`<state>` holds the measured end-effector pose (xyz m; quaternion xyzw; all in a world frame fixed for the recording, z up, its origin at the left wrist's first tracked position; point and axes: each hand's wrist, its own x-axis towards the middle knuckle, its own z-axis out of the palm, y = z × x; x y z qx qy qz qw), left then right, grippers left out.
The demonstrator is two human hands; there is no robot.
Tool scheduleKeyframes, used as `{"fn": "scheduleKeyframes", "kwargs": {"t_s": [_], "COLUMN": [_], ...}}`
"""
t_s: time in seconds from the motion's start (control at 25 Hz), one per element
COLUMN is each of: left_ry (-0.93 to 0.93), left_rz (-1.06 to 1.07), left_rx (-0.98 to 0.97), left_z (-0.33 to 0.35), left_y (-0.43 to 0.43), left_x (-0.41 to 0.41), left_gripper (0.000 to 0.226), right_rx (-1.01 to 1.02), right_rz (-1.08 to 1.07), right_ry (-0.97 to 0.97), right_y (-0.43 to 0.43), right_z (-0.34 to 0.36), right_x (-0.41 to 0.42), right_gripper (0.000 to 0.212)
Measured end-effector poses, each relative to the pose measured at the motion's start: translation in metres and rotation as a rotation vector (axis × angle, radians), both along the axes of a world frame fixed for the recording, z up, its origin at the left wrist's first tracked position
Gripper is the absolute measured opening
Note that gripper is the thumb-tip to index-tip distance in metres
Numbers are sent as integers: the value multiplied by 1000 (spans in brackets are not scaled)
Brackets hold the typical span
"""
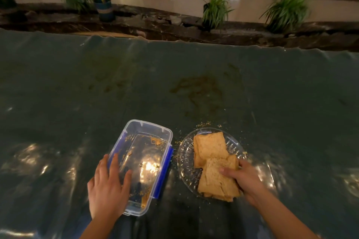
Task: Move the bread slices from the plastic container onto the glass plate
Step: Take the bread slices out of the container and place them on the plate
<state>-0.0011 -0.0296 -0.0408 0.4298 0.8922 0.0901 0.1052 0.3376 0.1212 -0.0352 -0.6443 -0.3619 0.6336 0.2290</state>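
A clear plastic container [149, 132] with blue clips sits near the table's front edge; inside I see only crumbs and small bread bits. My left hand [107, 188] rests flat on its near left rim, fingers spread. To its right stands a glass plate [185, 159] with several brown bread slices [210, 146] stacked on it. My right hand [243, 177] grips the nearest bread slice [214, 182] on the plate, thumb on top, fingers under its right edge.
The table is covered with a dark green cloth [174, 83] with stains and scattered crumbs around the plate. Beyond the far edge runs a dark stone ledge [174, 25] with potted plants [103, 6].
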Motion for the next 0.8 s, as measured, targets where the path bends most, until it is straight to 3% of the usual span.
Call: {"fn": "scheduleKeyframes", "kwargs": {"t_s": [0.12, 0.24, 0.36, 0.52, 0.8], "left_ry": [-4, -15, 45, 61, -174], "left_rz": [1, 18, -68, -288, -452], "left_rx": [-23, -19, 85, 200, 145], "left_z": [1, 7, 19, 34, 20], "left_y": [2, 5, 12, 34, 75], "left_x": [1, 7, 30, 85, 141], "left_gripper": [70, 66, 61, 62, 55], "right_rx": [146, 310, 383, 399, 346], "right_rz": [228, 377, 356, 352, 419], "right_ry": [-348, -602, -635, -634, -562], "right_y": [5, 10, 11, 17, 36], "right_z": [-5, -7, -12, -10, -1], "right_x": [4, 10, 18, 25, 18], "right_gripper": [49, 58, 71, 66, 61]}}
